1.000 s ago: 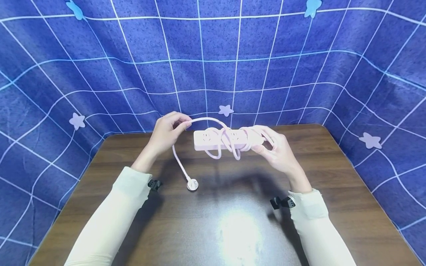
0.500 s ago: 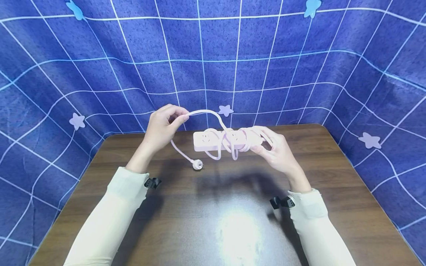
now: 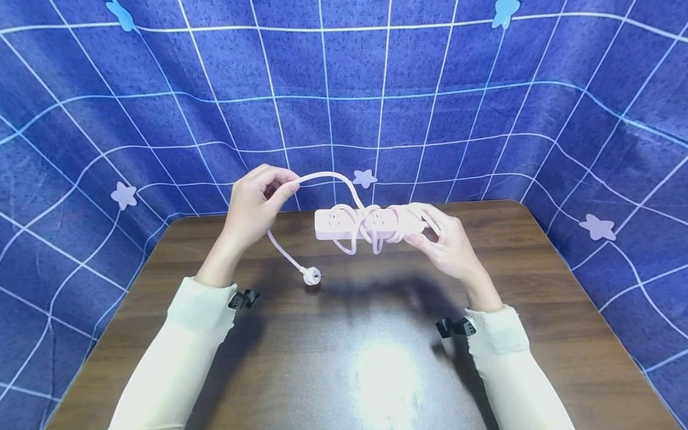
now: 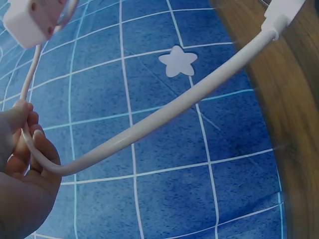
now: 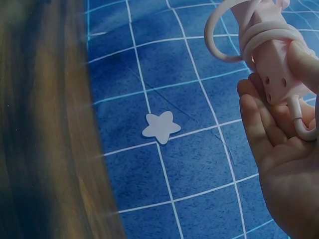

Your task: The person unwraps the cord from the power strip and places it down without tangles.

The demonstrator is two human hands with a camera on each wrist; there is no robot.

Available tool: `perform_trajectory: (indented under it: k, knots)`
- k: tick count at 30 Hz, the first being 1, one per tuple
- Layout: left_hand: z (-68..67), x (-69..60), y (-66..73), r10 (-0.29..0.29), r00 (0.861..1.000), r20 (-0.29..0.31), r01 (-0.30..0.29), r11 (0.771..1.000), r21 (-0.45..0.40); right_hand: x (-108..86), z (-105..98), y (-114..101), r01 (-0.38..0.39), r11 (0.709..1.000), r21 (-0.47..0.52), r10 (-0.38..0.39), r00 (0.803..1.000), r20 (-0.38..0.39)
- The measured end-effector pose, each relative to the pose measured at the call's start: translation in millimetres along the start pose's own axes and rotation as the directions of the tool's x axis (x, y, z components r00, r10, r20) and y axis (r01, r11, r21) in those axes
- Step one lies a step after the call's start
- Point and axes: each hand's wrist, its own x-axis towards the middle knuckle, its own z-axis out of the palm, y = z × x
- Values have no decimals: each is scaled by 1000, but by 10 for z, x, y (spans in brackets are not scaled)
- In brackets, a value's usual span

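A pale pink power strip (image 3: 329,224), with its cord (image 3: 357,230) looped around it, is held above the table by my right hand (image 3: 443,242) at its right end. The right wrist view shows the strip (image 5: 276,74) between thumb and fingers of that hand (image 5: 284,164). My left hand (image 3: 252,206) pinches the cord, which arches from there to the strip. Below that hand the free end hangs with its round plug (image 3: 312,276). In the left wrist view the hand (image 4: 30,179) grips the cord (image 4: 149,122), and the plug end (image 4: 281,15) shows at top right.
A brown wooden table (image 3: 322,370) lies beneath both hands, with a bright reflection near its front. Blue cloth (image 3: 355,71) with white grid lines and stars rises behind it and on both sides. Dark wrist cameras sit at both cuffs.
My left hand has moved left and a little up along with the cord, and the arch is wider and higher. The plug swung up and then dropped back somewhat. My right hand has barely moved.
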Motion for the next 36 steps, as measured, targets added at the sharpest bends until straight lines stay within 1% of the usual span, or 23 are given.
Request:
perform_trajectory:
  k: [4, 11, 18, 24, 30, 36]
  knots:
    - [-20, -16, 36, 8, 1000, -27, -9, 1000, -7, -2, 6, -5, -2, 1000, -6, 2, 1000, 2]
    - [-65, -57, 109, 27, 997, -65, -27, 1000, -2, 0, 3, -2, -7, 1000, -27, 6, 1000, -22]
    - [-110, -127, 155, 46, 994, -101, -45, 999, 7, 4, 9, -12, -7, 999, -45, 7, 1000, -9]
    - [-137, -185, 174, 65, 991, -117, -66, 998, -5, 3, 19, -15, -13, 997, -74, 12, 1000, -16]
    - [-152, -237, 190, 63, 990, -129, -66, 998, -19, 5, 50, 0, -31, 996, -81, 29, 999, -32]
    - [-173, -262, 228, 67, 986, -154, -72, 997, -24, 6, 70, -3, -42, 993, -114, 37, 998, -50]
